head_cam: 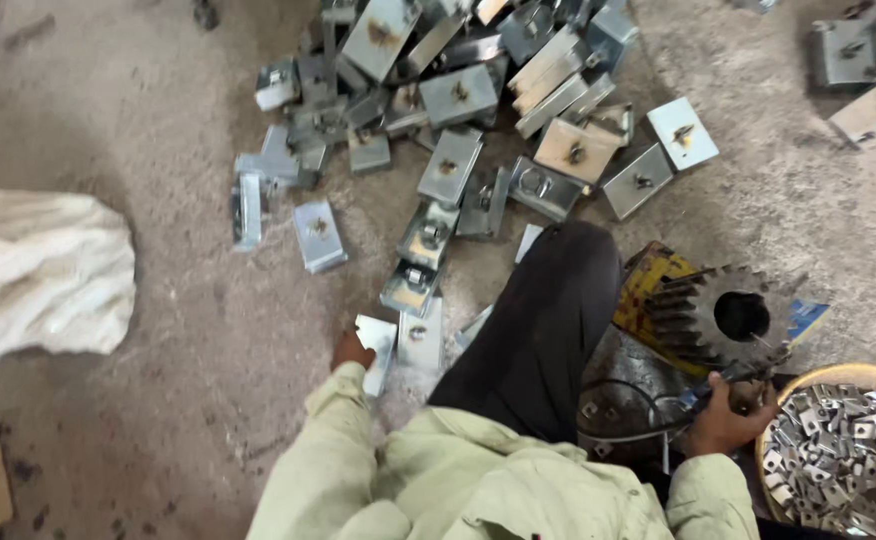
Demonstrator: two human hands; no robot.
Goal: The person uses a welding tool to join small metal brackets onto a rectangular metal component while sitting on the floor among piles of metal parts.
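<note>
My left hand [351, 352] is down on the concrete floor, its fingers closed on the edge of a grey metal bracket [379, 343] at the near end of a scattered pile of brackets [448, 110]. My right hand [724, 412] grips a thin dark tool [748, 373] beside a large dark toothed gear [724, 313] with a round bore. My knee in dark trousers [548, 320] rises between the two hands. Both sleeves are pale green.
A round basket [838, 376] full of small metal pieces stands at the lower right. A white cloth sack [38, 272] lies at the left. More brackets [863, 70] sit at the top right. A yellow printed box [653, 285] lies under the gear.
</note>
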